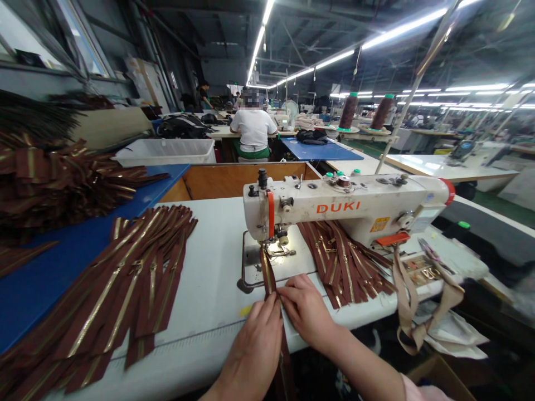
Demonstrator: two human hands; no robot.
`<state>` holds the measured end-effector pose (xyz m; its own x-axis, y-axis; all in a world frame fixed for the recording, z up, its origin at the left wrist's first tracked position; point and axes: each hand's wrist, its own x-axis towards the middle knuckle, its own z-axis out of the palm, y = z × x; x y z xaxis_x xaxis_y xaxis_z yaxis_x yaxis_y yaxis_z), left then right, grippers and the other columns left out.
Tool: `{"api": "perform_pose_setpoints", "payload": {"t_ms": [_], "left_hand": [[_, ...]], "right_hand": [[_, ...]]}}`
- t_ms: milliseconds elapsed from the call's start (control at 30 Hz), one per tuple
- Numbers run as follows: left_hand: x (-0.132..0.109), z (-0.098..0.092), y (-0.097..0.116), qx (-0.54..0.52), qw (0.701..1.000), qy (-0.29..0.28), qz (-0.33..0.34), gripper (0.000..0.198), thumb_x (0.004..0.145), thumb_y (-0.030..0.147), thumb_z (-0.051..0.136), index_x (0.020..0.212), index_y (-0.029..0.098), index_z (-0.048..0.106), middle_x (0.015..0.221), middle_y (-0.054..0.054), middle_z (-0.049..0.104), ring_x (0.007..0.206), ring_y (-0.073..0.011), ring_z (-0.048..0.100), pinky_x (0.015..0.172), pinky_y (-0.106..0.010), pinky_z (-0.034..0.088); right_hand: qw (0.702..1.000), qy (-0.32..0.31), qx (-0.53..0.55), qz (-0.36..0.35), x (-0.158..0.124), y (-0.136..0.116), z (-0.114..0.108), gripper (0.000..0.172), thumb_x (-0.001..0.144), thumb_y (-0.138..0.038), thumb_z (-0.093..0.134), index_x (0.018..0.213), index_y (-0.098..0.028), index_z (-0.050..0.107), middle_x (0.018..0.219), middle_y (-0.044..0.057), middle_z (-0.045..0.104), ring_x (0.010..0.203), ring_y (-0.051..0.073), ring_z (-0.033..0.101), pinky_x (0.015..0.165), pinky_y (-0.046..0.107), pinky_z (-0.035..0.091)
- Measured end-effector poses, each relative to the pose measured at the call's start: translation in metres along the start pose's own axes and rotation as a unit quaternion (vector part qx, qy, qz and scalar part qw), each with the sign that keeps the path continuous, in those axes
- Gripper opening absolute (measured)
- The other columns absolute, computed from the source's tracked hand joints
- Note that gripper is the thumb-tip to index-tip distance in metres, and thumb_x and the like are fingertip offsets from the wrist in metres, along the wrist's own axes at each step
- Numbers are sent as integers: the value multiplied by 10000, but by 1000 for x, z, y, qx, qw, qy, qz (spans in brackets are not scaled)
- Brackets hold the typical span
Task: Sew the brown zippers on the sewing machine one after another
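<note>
The left hand [259,340] is closed on a brown zipper strip [268,271], pinched between thumb and fingers; the right hand [307,311] is curled at its right edge, though whether it is gripped there cannot be told. The strip is probably steadied to be kept straight at the sewing machine [307,206], at twelve o'clock. Its long axis is laid from just before twelve to just before six, past the table [213,250] edge. A left heap of zippers [125,273] is spread at nine, a right heap [345,262] at two, seemingly within reach.
</note>
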<state>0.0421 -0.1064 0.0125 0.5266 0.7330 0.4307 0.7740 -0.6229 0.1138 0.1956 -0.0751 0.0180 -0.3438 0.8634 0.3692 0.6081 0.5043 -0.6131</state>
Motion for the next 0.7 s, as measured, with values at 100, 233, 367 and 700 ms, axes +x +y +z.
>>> {"api": "perform_pose_setpoints", "payload": {"t_ms": [100, 233, 367, 700], "left_hand": [[3, 0, 0, -16, 1000, -6, -2, 362, 882, 43, 331, 1110, 133, 597, 1105, -124, 658, 956, -228, 626, 854, -415, 536], [5, -3, 0, -29, 1000, -3, 0, 336, 883, 39, 337, 1051, 118, 618, 1068, -129, 661, 928, -223, 621, 854, -406, 538], [5, -4, 1, -43, 999, -5, -1, 303, 885, 45, 353, 995, 118, 626, 1015, -117, 661, 905, -221, 615, 848, -398, 542], [7, -13, 2, -88, 996, -11, -11, 311, 874, 41, 355, 902, 157, 642, 919, -88, 660, 870, -222, 601, 809, -418, 543]], "right_hand": [[1000, 0, -9, 0, 1, 1, 2, 197, 904, -131, 478, 878, -187, 665, 869, 55, 568, 866, 188, 477, 771, 314, 418], [1000, -3, -21, -4, 1, 2, 3, 191, 914, -150, 476, 868, -186, 659, 864, 53, 564, 861, 187, 474, 764, 310, 413], [999, -13, -41, -15, 0, 1, 3, 187, 919, -156, 473, 876, -188, 652, 859, 47, 561, 856, 184, 469, 754, 307, 403], [978, -59, -192, -60, 3, -3, 3, 83, 903, -185, 541, 908, -182, 624, 831, 38, 554, 833, 201, 458, 710, 311, 383]]}}
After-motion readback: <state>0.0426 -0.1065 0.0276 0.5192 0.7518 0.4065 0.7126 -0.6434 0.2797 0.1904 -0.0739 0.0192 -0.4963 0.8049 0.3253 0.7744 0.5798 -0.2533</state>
